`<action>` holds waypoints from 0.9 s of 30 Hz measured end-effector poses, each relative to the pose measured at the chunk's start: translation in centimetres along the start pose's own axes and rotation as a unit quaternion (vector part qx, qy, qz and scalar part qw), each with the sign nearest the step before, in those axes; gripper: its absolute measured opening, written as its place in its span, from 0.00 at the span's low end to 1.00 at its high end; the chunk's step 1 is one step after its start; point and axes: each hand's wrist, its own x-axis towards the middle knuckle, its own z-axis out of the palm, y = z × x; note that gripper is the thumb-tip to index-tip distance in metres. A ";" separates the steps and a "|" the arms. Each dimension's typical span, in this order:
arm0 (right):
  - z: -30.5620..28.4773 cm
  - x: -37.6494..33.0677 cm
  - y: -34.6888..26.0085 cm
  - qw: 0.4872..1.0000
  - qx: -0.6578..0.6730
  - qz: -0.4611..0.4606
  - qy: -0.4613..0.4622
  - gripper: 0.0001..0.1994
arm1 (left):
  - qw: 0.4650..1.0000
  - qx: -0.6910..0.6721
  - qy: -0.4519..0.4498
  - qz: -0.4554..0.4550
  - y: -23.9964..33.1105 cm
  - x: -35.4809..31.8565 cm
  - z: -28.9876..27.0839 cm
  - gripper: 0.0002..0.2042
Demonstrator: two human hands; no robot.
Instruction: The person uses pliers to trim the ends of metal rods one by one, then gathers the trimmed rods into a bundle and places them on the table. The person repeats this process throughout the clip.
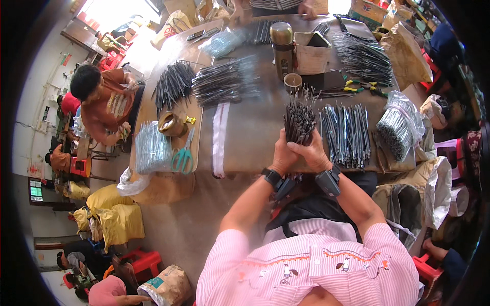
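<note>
Crowded across the desk (255,127) lie heaps of thin metal rods. Both my left hand (284,154) and right hand (312,153) clamp their fingers around an upright rod bundle (299,120); its lower end is hidden inside my grip.

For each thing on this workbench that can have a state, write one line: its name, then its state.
bundle of dark rods: upright, gripped in both hands
left hand: closed round the bundle
right hand: closed round the bundle
flask: upright, capped
paper cup: upright, open
green scissors: lying flat on the table, blades shut
clear bag of rods: lying on its side
</note>
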 end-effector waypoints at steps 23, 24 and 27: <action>3.6 -5.6 -6.3 0.979 0.157 0.105 0.080 0.36 | 0.937 -0.244 -0.154 -0.196 9.3 -4.8 -2.5 0.14; 3.8 -5.8 -6.4 0.978 0.160 0.106 0.086 0.37 | 0.930 -0.262 -0.150 -0.211 9.5 -4.9 -2.5 0.15; 4.1 -6.3 -6.6 0.983 0.141 0.091 0.079 0.40 | 0.916 -0.280 -0.144 -0.250 9.9 -5.4 -2.6 0.16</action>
